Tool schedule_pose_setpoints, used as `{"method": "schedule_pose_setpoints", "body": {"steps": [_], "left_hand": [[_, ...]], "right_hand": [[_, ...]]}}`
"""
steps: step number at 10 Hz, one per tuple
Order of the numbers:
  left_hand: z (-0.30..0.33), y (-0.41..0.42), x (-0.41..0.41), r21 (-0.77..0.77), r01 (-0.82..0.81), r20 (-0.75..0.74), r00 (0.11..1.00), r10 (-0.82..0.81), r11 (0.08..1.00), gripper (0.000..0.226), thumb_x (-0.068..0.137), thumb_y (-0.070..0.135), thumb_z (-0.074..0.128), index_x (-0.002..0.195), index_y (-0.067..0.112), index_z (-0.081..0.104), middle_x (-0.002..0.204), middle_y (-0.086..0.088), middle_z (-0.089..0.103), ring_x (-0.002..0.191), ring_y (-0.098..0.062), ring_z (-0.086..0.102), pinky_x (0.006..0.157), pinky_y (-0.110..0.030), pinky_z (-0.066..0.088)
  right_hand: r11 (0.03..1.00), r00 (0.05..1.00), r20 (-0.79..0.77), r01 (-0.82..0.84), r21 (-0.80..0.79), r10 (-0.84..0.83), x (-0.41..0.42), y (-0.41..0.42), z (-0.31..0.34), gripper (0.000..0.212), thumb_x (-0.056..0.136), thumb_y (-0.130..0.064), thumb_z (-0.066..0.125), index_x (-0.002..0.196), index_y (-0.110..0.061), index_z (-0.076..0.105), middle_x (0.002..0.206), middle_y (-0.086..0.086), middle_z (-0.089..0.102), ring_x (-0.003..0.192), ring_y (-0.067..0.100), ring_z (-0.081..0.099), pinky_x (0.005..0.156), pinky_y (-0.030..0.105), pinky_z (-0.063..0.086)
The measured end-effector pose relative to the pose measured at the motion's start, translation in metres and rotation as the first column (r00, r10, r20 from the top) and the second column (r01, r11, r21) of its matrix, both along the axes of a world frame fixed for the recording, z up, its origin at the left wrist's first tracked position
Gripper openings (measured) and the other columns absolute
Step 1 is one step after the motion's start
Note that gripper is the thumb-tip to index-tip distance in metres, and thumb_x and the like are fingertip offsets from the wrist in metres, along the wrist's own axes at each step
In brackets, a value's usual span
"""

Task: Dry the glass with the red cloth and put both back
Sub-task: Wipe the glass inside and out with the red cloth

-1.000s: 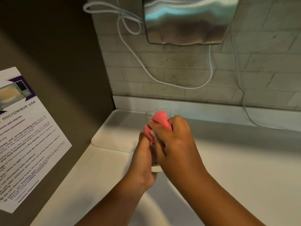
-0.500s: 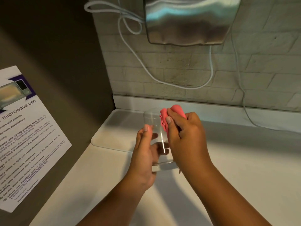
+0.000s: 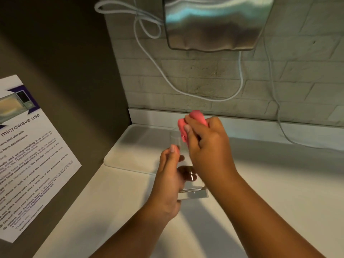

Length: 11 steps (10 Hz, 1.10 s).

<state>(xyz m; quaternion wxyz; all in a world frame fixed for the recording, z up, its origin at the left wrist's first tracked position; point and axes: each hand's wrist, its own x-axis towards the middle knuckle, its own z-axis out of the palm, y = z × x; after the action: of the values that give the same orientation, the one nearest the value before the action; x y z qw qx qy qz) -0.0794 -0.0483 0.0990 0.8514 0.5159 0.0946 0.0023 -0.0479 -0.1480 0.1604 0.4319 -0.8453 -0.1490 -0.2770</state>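
Near the centre of the frame, the glass (image 3: 186, 164) is held off the white counter (image 3: 270, 183), its thick base toward the lower part of the frame and its mouth tipped toward the upper part, so its long axis runs roughly up the picture. It is gripped low down by the left hand (image 3: 170, 180), the thumb closed on the near side and the fingers seen through the wall. The red cloth (image 3: 188, 125) is bunched in the closed fingers of the right hand (image 3: 206, 148), just above and right of the rim, apparently touching it. The mouth is judged nearer the right hand, so the cloth would be pressed downward along that axis. A pale tray (image 3: 130, 153) lies behind, at centre left.
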Motion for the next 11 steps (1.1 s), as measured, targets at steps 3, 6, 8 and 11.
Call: {"method": "schedule_pose_setpoints", "body": {"steps": [3,6,8,11], "left_hand": [[0.009,0.021,0.018,-0.041,-0.129,-0.019,0.992,0.129,0.991,0.070,0.079,0.071,0.060,0.126,0.019,0.064,0.104,-0.005,0.075,0.086,-0.025,0.072,0.068,-0.039,0.059],[0.003,0.005,0.006,0.115,-0.041,-0.036,0.998,0.045,0.993,0.051,0.097,0.063,0.050,0.129,0.026,0.064,0.121,-0.012,0.077,0.103,-0.028,0.076,0.085,-0.044,0.059],[-0.001,-0.006,-0.004,0.010,-0.003,-0.044,0.999,0.003,1.000,0.072,0.077,0.065,0.059,0.129,0.015,0.063,0.131,-0.030,0.058,0.068,-0.021,0.072,0.062,-0.033,0.059],[0.000,0.021,0.006,-0.489,0.173,-0.030,0.976,-0.215,0.855,0.060,0.099,0.055,0.054,0.123,0.003,0.071,0.107,-0.018,0.066,0.081,-0.039,0.070,0.072,-0.043,0.060]], "right_hand": [[0.986,0.991,-0.039,-0.125,0.107,0.130,-0.028,0.000,-0.029,0.031,0.097,-0.027,0.059,0.128,-0.030,0.065,0.100,-0.002,0.056,0.095,-0.002,0.057,0.081,0.004,0.042],[0.988,0.983,-0.100,-0.150,0.022,0.152,-0.014,0.003,-0.012,0.025,0.099,-0.027,0.058,0.118,-0.015,0.068,0.092,-0.019,0.055,0.086,-0.002,0.058,0.070,0.008,0.045],[0.998,0.999,-0.026,0.020,-0.062,-0.022,0.012,-0.004,-0.004,0.032,0.099,-0.026,0.059,0.129,-0.018,0.067,0.102,-0.002,0.049,0.085,0.004,0.047,0.078,-0.008,0.028],[0.924,0.991,-0.132,0.064,0.377,-0.014,0.020,-0.049,-0.004,0.020,0.097,-0.035,0.060,0.104,-0.052,0.069,0.105,-0.008,0.071,0.103,0.008,0.065,0.094,0.029,0.051]]}}
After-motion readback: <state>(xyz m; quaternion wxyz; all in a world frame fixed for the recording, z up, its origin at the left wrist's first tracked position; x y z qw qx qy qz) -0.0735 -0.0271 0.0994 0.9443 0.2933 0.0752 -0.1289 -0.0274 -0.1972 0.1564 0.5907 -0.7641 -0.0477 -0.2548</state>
